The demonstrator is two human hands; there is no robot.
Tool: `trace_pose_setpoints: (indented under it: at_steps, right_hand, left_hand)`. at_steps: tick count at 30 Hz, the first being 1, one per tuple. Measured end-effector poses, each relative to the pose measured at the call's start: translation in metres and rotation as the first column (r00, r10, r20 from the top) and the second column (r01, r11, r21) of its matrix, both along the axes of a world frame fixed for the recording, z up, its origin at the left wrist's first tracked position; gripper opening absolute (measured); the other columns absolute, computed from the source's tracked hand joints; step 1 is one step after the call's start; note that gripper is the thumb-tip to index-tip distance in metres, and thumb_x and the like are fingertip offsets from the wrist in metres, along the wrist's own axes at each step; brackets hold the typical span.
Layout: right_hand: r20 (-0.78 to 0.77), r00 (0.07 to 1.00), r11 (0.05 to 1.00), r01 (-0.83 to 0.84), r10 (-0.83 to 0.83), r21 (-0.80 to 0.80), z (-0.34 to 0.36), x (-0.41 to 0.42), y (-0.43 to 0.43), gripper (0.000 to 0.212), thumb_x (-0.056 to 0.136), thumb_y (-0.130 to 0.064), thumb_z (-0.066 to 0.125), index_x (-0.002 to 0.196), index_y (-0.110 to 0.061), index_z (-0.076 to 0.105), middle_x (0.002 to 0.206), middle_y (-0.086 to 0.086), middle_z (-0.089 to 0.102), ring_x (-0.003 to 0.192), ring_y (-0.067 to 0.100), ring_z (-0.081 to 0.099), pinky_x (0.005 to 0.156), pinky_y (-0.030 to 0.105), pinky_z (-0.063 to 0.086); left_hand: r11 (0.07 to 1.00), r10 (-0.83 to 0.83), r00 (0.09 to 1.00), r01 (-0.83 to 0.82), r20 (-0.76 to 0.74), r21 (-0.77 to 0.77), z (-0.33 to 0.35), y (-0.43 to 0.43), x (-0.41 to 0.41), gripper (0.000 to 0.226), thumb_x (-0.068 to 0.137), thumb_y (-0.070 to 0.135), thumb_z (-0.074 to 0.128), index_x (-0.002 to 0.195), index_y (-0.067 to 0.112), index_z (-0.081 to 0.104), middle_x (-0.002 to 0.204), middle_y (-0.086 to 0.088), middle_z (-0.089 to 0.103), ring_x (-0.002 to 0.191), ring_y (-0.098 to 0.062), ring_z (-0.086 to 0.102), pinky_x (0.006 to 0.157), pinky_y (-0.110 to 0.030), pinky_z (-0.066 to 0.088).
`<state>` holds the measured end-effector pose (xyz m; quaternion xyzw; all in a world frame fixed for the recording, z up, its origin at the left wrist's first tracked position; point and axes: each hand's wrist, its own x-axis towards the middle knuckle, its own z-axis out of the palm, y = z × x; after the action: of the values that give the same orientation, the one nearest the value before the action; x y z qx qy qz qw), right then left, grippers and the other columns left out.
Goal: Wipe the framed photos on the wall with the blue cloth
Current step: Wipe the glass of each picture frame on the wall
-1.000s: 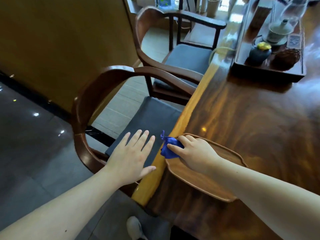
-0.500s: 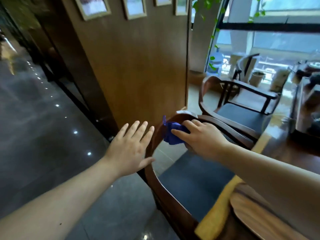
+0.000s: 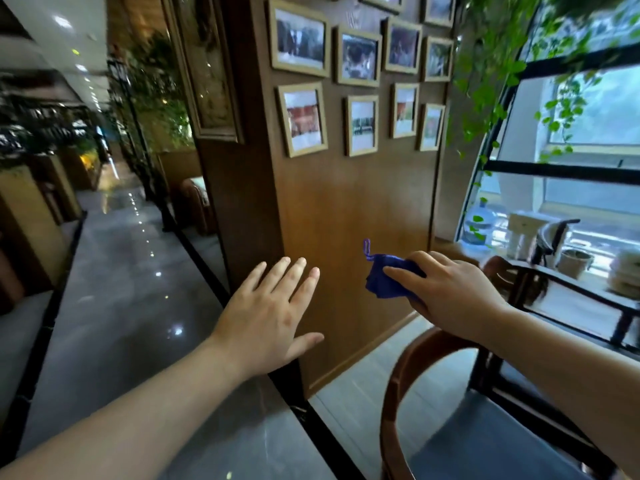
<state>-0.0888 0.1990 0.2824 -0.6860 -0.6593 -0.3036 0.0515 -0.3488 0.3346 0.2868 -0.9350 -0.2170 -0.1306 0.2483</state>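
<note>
So I've got the blue cloth (image 3: 388,277) bunched up in my right hand (image 3: 446,292), fingers clamped over the top of it and thumb underneath, with a little loop of it sticking up at the left end. My left hand (image 3: 268,315) is just flat and empty, fingers spread a bit, palm down, hanging out in front of the corner of the wood panel wall (image 3: 353,209). Neither hand is touching the wall as far as I can tell. The framed photos (image 3: 358,124) are all well above my hands, two clear rows of light wooden frames plus a few more cut off at the top edge, and the cloth is sitting below the bottom row. There's a curved wooden chair (image 3: 412,368) with a dark seat pad right under my right arm. Hanging green vines (image 3: 485,84) droop down beside the window (image 3: 568,161) on the right, and a shiny dark floor (image 3: 114,289) runs off to my left.
</note>
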Motion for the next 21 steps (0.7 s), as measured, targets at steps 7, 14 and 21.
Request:
trace_pose_setpoints:
  at_steps: [7,14,21]
  right_hand:
    - [0.055,0.997,0.994,-0.055,0.05,0.096,0.043,0.005,0.072,0.051,0.081,-0.027,0.066,0.129,-0.021,0.049,0.107,0.012,0.059,0.085,0.03,0.059,0.053,0.037,0.052]
    - [0.079,0.995,0.979,-0.068,0.053,0.194,0.075,0.048,0.16,0.048,0.079,-0.02,0.069,0.125,-0.017,0.055,0.101,0.014,0.061,0.082,0.033,0.06,0.051,0.037,0.051]
    - [0.072,0.996,0.956,-0.071,0.052,0.286,0.113,0.122,0.272,0.049,0.084,-0.022,0.065,0.131,-0.018,0.053,0.111,0.013,0.06,0.094,0.033,0.058,0.058,0.038,0.049]
  left_hand:
    - [0.997,0.023,0.995,-0.03,0.093,0.074,0.046,0.062,0.014,0.087,0.084,0.072,0.03,0.146,0.011,0.032,0.147,-0.018,0.045,0.135,-0.034,0.043,0.106,-0.053,0.041]
    - [0.982,0.015,0.993,-0.037,0.117,0.187,0.085,0.147,0.069,0.09,0.085,0.074,0.022,0.152,0.015,0.012,0.158,-0.013,0.026,0.146,-0.03,0.023,0.117,-0.049,0.023]
    - [0.969,0.036,0.986,-0.074,0.162,0.236,0.134,0.259,0.138,0.091,0.083,0.074,0.016,0.151,0.013,0.016,0.157,-0.014,0.029,0.145,-0.031,0.025,0.117,-0.05,0.025]
